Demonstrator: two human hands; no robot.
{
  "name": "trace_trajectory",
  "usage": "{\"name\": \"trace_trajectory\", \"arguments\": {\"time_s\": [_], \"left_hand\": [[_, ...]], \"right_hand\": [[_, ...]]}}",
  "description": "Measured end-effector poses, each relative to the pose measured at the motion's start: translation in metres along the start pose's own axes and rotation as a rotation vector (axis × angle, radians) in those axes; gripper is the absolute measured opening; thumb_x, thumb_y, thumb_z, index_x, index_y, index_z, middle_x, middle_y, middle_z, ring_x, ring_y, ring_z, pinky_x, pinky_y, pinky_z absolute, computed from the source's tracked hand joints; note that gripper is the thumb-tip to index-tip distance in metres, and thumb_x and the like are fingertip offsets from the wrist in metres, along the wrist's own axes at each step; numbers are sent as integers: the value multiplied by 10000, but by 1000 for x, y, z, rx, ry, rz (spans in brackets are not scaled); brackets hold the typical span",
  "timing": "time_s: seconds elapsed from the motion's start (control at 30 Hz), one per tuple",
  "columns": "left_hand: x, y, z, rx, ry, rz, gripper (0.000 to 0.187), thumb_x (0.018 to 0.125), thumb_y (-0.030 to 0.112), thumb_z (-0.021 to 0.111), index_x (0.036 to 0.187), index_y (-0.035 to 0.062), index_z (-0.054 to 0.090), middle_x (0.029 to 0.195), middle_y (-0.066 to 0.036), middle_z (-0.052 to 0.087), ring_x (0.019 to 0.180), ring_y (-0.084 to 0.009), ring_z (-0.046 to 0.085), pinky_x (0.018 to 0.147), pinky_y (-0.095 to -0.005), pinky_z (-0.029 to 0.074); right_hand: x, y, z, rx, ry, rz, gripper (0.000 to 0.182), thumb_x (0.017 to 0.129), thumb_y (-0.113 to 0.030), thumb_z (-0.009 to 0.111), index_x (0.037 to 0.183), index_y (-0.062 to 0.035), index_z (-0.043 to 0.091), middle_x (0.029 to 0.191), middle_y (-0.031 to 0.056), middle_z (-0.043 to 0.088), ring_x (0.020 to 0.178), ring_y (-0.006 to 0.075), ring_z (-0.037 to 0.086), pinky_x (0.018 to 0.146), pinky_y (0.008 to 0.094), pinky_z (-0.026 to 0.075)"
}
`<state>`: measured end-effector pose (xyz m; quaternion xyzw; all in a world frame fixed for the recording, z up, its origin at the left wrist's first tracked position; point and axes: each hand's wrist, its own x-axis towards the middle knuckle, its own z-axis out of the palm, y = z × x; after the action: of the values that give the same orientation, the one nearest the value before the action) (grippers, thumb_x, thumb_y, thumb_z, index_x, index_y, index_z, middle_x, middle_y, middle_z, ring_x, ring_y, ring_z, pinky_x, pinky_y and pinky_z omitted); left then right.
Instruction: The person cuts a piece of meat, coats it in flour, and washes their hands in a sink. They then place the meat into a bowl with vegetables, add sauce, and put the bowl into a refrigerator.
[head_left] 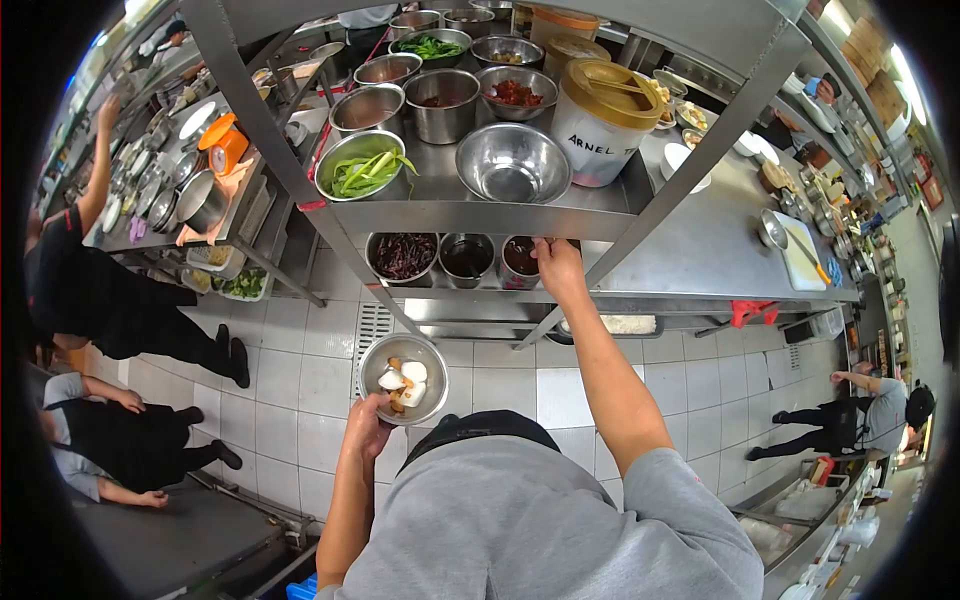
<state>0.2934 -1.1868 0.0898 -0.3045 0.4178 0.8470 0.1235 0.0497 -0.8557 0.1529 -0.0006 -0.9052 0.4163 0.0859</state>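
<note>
My left hand grips the rim of a steel bowl that holds white chunks and some brown bits. On the lower shelf, my right hand is at a steel pot with dark contents; its fingers are bent together near the pot's rim, and what they hold, if anything, is hidden. Left of that pot stand another pot with dark liquid and a bowl of dark red dried pieces.
The shelf above holds an empty steel bowl, a bowl of green stalks and a yellow-lidded tub. Metal posts flank the shelves. People stand at left and right. A knife lies on a white board at right.
</note>
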Motion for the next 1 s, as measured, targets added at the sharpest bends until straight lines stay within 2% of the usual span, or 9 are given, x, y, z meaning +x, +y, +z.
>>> {"name": "trace_trajectory", "arguments": {"time_s": [0.37, 0.43, 0.47, 0.63, 0.7, 0.77, 0.9, 0.97, 1.0], "left_hand": [[-31, -45, 27, -63, 133, 73, 398, 822, 78, 531, 1180, -94, 501, 1076, -200, 612, 925, -301, 649, 817, -434, 543], [-35, -54, 28, -91, 138, 74, 391, 824, 76, 526, 1173, -98, 504, 1073, -202, 612, 919, -304, 650, 815, -437, 545], [-35, -56, 31, -121, 120, 91, 383, 827, 74, 521, 1166, -103, 507, 1070, -203, 612, 913, -306, 651, 813, -439, 547], [-26, -54, 29, -44, 99, 40, 398, 829, 74, 515, 1193, -88, 500, 1086, -203, 615, 949, -304, 648, 823, -437, 548], [-20, -45, 38, 31, 59, 44, 447, 840, 92, 500, 1241, -100, 459, 1187, -222, 570, 1040, -313, 618, 888, -449, 527], [-13, -38, 43, -2, 45, 63, 449, 839, 103, 509, 1238, -99, 463, 1179, -217, 576, 1031, -312, 620, 882, -452, 525], [1, -25, 39, 25, -25, 65, 464, 835, 116, 515, 1244, -98, 464, 1175, -221, 582, 1035, -325, 623, 880, -463, 517], [7, -20, 45, -15, -18, 80, 379, 856, 97, 520, 1184, -91, 504, 1065, -198, 622, 942, -285, 648, 814, -438, 539], [11, -18, 47, -16, -24, 78, 379, 856, 97, 520, 1184, -91, 504, 1065, -198, 622, 942, -285, 648, 814, -438, 539]], "right_hand": [[7, 11, -5, 141, -73, -69, 280, 947, -236, 520, 993, 11, 646, 841, 151, 701, 813, 304, 670, 759, 373, 495], [6, 16, -9, 101, -71, -53, 299, 945, -247, 534, 968, 29, 646, 832, 144, 703, 779, 283, 667, 737, 367, 497], [3, 14, -12, 152, -90, 3, 314, 954, -257, 536, 979, 40, 634, 828, 131, 705, 737, 227, 657, 705, 342, 504], [1, 32, -4, 291, -25, -31, 304, 970, -258, 530, 1028, 29, 611, 822, 104, 694, 694, 155, 626, 658, 303, 507], [1, 35, -6, 297, -10, -35, 295, 975, -255, 527, 1049, 21, 600, 821, 92, 689, 683, 139, 617, 641, 290, 504], [-3, 33, -2, 500, -12, 76, 272, 985, -257, 512, 1035, 0, 585, 811, 74, 679, 663, 127, 600, 613, 273, 492], [-17, 31, -3, 651, 21, 202, 245, 993, -234, 501, 1010, 5, 555, 815, 94, 686, 663, 127, 612, 600, 270, 497], [-30, 36, 2, 868, 73, 289, 228, 1003, -240, 487, 1043, -20, 535, 855, 96, 676, 668, 118, 595, 589, 253, 493], [-37, 40, 5, 939, 86, 276, 225, 1006, -248, 480, 1087, -39, 509, 901, 119, 674, 705, 132, 606, 616, 269, 509]]}}
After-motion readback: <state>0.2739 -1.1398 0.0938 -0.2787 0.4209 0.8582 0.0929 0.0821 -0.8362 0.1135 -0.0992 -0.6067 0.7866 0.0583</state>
